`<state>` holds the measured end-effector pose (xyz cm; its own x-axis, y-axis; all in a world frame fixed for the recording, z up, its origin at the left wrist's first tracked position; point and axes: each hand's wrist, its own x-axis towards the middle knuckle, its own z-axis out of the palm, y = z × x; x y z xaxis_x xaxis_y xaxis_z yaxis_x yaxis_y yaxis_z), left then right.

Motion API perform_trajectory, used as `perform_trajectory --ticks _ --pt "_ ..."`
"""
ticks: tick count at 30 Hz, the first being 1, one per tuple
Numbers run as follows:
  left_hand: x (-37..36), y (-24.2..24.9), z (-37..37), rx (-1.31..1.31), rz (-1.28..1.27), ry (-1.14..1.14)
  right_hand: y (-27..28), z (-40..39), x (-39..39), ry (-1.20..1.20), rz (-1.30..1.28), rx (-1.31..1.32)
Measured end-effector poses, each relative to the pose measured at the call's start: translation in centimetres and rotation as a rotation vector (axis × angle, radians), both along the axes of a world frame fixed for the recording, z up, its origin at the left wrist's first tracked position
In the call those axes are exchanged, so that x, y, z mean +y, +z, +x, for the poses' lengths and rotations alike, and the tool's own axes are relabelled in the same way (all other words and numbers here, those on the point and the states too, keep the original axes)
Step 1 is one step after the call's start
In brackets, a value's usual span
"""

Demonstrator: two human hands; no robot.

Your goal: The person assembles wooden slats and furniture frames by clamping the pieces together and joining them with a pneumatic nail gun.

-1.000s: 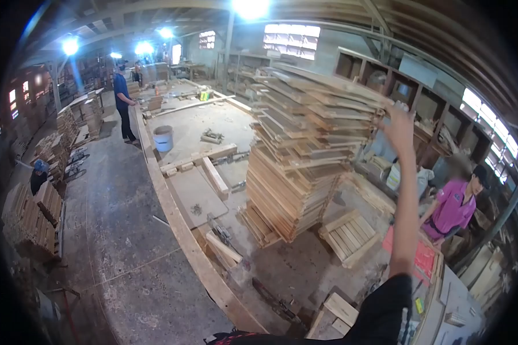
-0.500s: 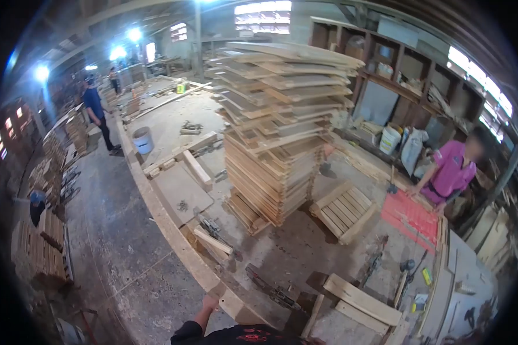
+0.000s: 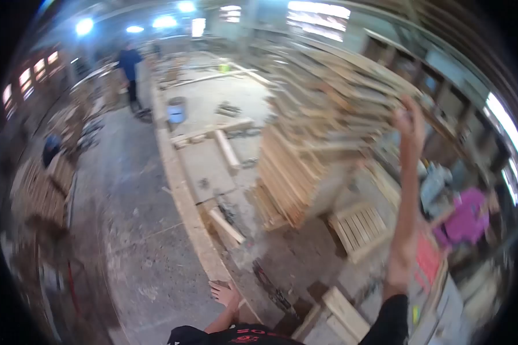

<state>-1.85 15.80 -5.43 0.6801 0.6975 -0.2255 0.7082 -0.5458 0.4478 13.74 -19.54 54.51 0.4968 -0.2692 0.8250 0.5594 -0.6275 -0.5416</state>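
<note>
1. Writing: none I can read. The frame is motion-blurred. My dark shirt has some red marks at the bottom edge, illegible.
2. My right hand (image 3: 410, 121) is raised high with the arm straight up. It sits at the upper right edge of the stack (image 3: 322, 132), a tall pile of wooden frames.
3. Right grip: the fingers look curled at the top frame's edge. With the blur, I cannot tell whether they hold it or only touch it.
4. My left hand (image 3: 224, 292) is low, near the bottom of the view, fingers spread and palm open, holding nothing. It hangs over the end of the long beam (image 3: 185, 195) that edges the platform. I cannot tell whether it touches.
5. The stack stands on the platform, ahead and to the right of me. Upper frames splay out unevenly, and the lower ones are packed tight.
6. A small pallet (image 3: 360, 229) lies on the floor just right of the stack base, below my right arm.
7. Loose planks (image 3: 339, 313) lie near my right elbow.
8. A bucket (image 3: 176, 109) stands far up the platform.
9. A person in pink (image 3: 469, 218) is at the right, beyond my arm. A person in blue (image 3: 129, 69) stands far back left, and another crouches at left by the slat piles (image 3: 40, 190).
</note>
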Motion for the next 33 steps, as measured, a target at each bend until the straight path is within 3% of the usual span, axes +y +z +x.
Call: perform_trajectory --ticks 2,6,12,18,22,24,25,27,28,29,31,32,33 --pt "-0.2 0.5 0.3 -0.030 0.079 0.007 4.9 6.2 0.6 -0.322 -0.429 -0.220" --pt "0.8 2.6 0.0 -0.028 0.048 -0.007 6.7 13.5 1.3 -0.316 -0.385 -0.047" --pt "0.5 3.2 0.3 0.005 0.062 -0.013 5.5 14.2 2.2 -0.109 -0.166 -0.209" --pt "0.3 2.2 0.9 0.016 0.100 0.025 5.9 13.5 4.1 -0.193 -0.246 -0.219" --pt "0.1 2.0 0.9 0.038 0.146 0.016 6.4 14.7 3.9 -0.229 -0.295 -0.053" --pt "0.0 2.3 1.0 0.050 0.123 0.012 5.2 12.3 5.3 -0.326 -0.318 -0.243" --pt "0.2 2.4 1.1 0.057 0.110 0.013 4.0 11.1 5.7 -0.372 -0.330 -0.339" --pt "0.4 2.4 1.2 0.067 0.046 0.026 -0.8 7.3 4.2 -0.302 -0.080 -0.353" --pt "0.3 2.4 1.3 0.072 0.014 0.038 -3.9 5.1 3.5 -0.272 -0.135 -0.433" --pt "0.4 2.5 1.4 0.078 0.012 0.045 -8.3 3.0 1.3 -0.665 -0.155 -0.354" --pt "0.3 2.4 1.6 0.096 0.004 0.050 -18.4 0.2 -4.1 -0.797 -0.067 -0.221" --pt "-0.1 2.1 1.6 0.090 0.006 0.062 -24.2 -1.2 -7.7 -0.886 -0.028 -0.012" --pt "-0.3 1.7 1.6 0.088 0.009 0.070 -31.9 -2.8 -14.4 -1.016 -0.058 0.445"
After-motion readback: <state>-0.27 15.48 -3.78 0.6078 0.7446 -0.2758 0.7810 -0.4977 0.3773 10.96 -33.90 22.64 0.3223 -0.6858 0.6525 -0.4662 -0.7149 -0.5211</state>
